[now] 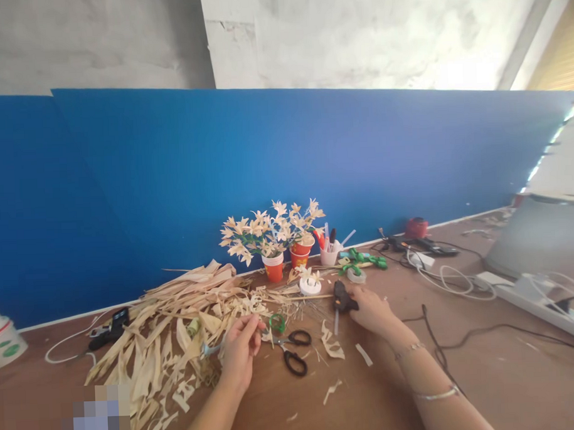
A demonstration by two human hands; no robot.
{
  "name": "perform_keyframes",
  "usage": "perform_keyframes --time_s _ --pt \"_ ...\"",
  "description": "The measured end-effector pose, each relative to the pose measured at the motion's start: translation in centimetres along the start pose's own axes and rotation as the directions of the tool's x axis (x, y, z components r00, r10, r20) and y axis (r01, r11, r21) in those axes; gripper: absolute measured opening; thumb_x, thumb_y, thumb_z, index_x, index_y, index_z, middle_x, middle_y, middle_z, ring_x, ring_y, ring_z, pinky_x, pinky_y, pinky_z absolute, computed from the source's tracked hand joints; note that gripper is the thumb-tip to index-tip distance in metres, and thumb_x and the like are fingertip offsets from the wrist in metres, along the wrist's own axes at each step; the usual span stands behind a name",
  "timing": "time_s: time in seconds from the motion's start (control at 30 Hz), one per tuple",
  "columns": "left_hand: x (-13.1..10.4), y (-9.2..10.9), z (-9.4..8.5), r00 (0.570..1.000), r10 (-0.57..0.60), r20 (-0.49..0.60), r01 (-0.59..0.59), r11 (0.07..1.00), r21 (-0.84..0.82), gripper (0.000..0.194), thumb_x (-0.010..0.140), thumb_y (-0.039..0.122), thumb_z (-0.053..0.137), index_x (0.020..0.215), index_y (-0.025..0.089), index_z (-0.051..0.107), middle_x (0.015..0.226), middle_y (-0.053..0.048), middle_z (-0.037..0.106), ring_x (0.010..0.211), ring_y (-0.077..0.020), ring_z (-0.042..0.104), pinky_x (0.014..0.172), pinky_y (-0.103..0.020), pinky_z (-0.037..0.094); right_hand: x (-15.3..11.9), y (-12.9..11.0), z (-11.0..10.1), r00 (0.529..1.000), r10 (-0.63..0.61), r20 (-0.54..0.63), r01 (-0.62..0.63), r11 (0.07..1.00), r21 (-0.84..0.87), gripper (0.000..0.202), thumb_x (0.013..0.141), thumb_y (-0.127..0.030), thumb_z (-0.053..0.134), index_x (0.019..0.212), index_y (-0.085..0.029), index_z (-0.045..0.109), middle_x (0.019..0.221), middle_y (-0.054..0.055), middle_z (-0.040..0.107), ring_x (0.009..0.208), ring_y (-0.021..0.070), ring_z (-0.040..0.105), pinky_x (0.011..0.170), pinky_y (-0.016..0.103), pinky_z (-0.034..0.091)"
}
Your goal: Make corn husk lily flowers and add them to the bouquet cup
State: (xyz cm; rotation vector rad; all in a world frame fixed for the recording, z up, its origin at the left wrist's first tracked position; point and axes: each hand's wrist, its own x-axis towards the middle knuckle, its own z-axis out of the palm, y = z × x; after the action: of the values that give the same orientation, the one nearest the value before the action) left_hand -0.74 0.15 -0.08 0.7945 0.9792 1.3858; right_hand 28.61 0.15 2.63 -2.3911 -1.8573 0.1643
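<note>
My right hand point(369, 311) is closed round a black hot glue gun point(341, 296), low over the table, with a translucent glue stick point(336, 322) beside it. My left hand point(242, 349) is in a pinch at the edge of the husk pile; whatever its fingers hold is too small to make out. Close to those fingertips is a roll of green tape point(277, 323). Black-handled scissors point(292, 353) lie between my hands. Behind them stands a small white dish point(310, 285) with pale flowers in it.
Dry husk strips point(177, 319) cover the table's left side. Husk flowers point(264, 231) stand in red paper cups point(273, 267), near a white cup point(328, 256) of pens and sticks. Cables and a white power strip point(544, 307) lie to the right. A blue partition point(285, 152) rises behind.
</note>
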Motion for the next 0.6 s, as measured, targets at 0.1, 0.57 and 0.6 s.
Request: perform_keyframes --time_s 0.1,0.57,0.6 --pt "0.0 0.0 0.1 1.000 0.000 0.002 0.000 1.000 -0.003 0.030 0.060 0.038 0.074 0.069 0.014 0.059 0.061 0.001 0.062 0.039 -0.0017 0.039 0.034 -0.012 0.024 -1.1 -2.0 -0.8 0.995 0.019 -0.096 -0.025 0.998 -0.066 0.029 0.071 -0.012 0.050 0.098 -0.015 0.059 0.110 0.018 0.058 0.106 0.0331 0.049 0.079 0.042 0.034" --pt "0.3 -0.3 -0.3 0.999 0.006 0.043 -0.008 0.999 0.043 0.030 0.064 0.040 0.071 0.071 0.013 0.058 0.063 -0.001 0.062 0.035 0.0002 0.031 0.035 -0.015 0.012 -0.4 -15.7 3.6 0.789 -0.608 -0.083 0.567 0.671 0.477 0.012 0.066 -0.009 0.055 0.069 -0.015 0.064 0.084 0.010 0.065 0.087 0.0231 0.059 0.078 0.029 0.042" --pt "0.3 -0.3 -0.3 0.999 0.011 0.042 -0.013 0.999 0.045 0.031 0.064 0.040 0.071 0.070 0.012 0.059 0.064 -0.001 0.063 0.035 0.0004 0.030 0.035 -0.015 0.012 -0.2 -15.7 3.9 0.815 -0.573 -0.093 0.532 0.674 0.512 0.011 0.067 -0.009 0.054 0.067 -0.014 0.063 0.083 0.010 0.066 0.087 0.0237 0.060 0.078 0.031 0.042"
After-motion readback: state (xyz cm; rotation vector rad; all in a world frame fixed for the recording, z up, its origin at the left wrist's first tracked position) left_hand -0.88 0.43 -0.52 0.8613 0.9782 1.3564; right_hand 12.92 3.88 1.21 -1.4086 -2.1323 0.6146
